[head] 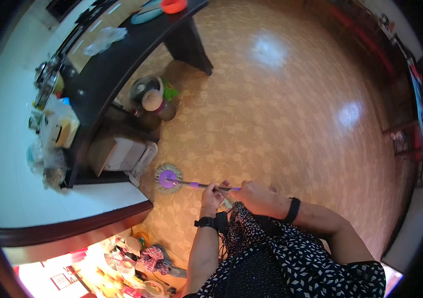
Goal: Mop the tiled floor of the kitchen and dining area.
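Observation:
A spin mop with a round purple plate and a fringe of pale strands rests on the patterned brown floor, close to the end of a dark counter. Its metal handle with purple parts runs rightward to both hands. My left hand is around the middle of the handle, some fingers loosely bent. My right hand grips the handle near its upper end, close to my body. Both wrists wear black bands.
A dark counter at the left carries plastic bags and an orange bowl. Under it stand lidded containers and a cardboard box. A wall end juts out near the mop. Clothes and other items lie at the lower left.

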### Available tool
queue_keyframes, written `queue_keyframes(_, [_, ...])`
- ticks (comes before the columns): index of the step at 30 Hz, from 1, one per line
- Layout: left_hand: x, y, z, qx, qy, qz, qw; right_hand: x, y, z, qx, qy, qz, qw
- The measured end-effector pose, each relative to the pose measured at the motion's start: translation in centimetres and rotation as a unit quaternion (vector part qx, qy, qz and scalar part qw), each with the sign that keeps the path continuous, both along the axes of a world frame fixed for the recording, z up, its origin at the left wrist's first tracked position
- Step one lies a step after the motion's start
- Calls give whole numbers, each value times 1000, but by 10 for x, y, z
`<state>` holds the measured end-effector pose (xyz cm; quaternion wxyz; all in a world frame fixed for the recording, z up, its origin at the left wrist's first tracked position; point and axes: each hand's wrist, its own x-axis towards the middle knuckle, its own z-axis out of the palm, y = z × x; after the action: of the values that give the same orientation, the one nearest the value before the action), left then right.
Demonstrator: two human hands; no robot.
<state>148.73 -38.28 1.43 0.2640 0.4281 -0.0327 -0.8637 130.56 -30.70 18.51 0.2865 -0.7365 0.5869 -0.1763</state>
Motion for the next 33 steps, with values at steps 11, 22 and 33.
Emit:
queue_keyframes(11, [-208,76,4,67,110,-337,933,-148,143,51,86,1,-255,963])
queue_keyframes(22, [-275,132,5,42,39,-475,878,-151,223,71,179,34,-415,891])
queue_keyframes(33, [-276,48,-17,61,30,-457,887,-152,138,48,207,29,-402,891])
